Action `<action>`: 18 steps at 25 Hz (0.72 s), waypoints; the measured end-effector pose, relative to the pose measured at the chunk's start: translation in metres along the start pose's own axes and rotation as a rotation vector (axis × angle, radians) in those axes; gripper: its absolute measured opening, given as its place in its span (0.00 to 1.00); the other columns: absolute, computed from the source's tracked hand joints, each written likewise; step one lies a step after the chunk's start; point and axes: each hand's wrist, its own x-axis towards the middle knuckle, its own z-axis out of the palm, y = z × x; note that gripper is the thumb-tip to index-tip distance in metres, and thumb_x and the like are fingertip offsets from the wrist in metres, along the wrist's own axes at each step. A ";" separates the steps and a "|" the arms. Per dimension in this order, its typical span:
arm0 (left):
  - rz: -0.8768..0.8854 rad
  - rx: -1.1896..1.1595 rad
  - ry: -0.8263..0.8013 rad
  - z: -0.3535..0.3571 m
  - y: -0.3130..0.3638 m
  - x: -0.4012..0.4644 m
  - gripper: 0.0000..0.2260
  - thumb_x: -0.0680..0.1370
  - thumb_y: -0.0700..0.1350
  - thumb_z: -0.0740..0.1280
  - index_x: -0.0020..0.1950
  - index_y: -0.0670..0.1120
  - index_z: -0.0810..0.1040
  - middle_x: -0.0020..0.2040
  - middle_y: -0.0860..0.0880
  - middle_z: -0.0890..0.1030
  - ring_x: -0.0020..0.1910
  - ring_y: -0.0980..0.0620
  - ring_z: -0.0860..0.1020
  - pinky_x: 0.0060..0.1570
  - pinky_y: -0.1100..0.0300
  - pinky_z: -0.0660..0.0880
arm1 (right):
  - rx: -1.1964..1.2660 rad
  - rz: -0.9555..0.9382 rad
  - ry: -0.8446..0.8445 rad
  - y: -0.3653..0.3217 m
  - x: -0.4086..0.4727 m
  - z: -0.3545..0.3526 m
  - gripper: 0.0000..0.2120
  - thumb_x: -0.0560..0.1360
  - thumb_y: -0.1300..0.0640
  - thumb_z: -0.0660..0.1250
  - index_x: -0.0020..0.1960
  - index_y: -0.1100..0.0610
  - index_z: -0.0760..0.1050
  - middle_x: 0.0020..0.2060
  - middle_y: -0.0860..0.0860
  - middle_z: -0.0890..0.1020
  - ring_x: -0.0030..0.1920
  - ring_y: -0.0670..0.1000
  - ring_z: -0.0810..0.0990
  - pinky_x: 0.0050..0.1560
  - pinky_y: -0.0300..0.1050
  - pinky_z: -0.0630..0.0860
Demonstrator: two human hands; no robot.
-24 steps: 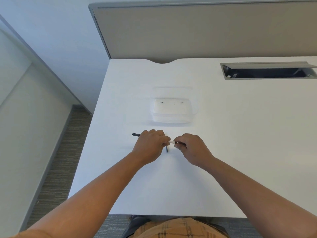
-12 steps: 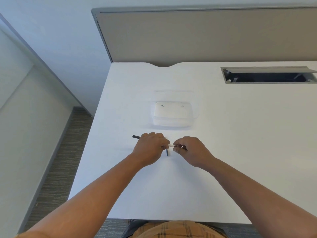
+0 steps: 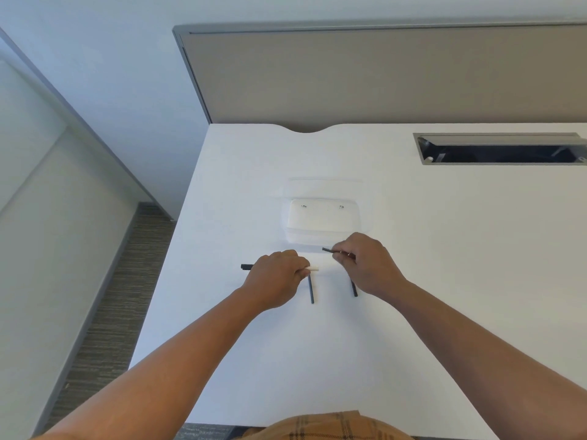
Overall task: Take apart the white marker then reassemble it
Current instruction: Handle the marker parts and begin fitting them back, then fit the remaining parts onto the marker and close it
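Note:
My left hand [image 3: 276, 277] is closed around the white marker barrel [image 3: 313, 268]; its white end pokes out to the right and a black end [image 3: 246, 266] sticks out to the left. My right hand [image 3: 365, 265] pinches a thin dark piece [image 3: 328, 249], held apart from the barrel's white end. Two dark thin rods lie on the white table [image 3: 317, 360]: one [image 3: 311, 290] just below my left fingers, the other [image 3: 353, 289] partly under my right hand.
A clear plastic container [image 3: 324, 217] stands just behind my hands. A recessed cable tray [image 3: 498, 150] is at the back right. A grey partition [image 3: 381, 77] closes the far side. The table's left edge drops to carpeted floor [image 3: 104, 312].
My hands were together at the marker's white end. My right hand has moved right and away from me with the thin dark piece, leaving a gap to the barrel.

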 end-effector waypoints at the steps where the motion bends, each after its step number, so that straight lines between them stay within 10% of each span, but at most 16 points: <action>1: -0.010 -0.008 -0.014 0.000 -0.001 0.002 0.13 0.84 0.51 0.56 0.50 0.48 0.78 0.46 0.51 0.76 0.44 0.46 0.76 0.45 0.50 0.74 | -0.018 -0.018 0.025 -0.001 0.008 -0.004 0.11 0.80 0.59 0.64 0.57 0.53 0.83 0.46 0.52 0.80 0.48 0.55 0.80 0.52 0.53 0.77; 18: -0.112 -0.099 -0.136 0.010 -0.028 0.028 0.15 0.85 0.51 0.55 0.56 0.46 0.79 0.49 0.48 0.77 0.48 0.45 0.77 0.49 0.49 0.76 | -0.364 0.053 -0.454 0.002 0.146 -0.003 0.15 0.71 0.66 0.64 0.38 0.45 0.78 0.48 0.50 0.85 0.49 0.55 0.82 0.50 0.51 0.82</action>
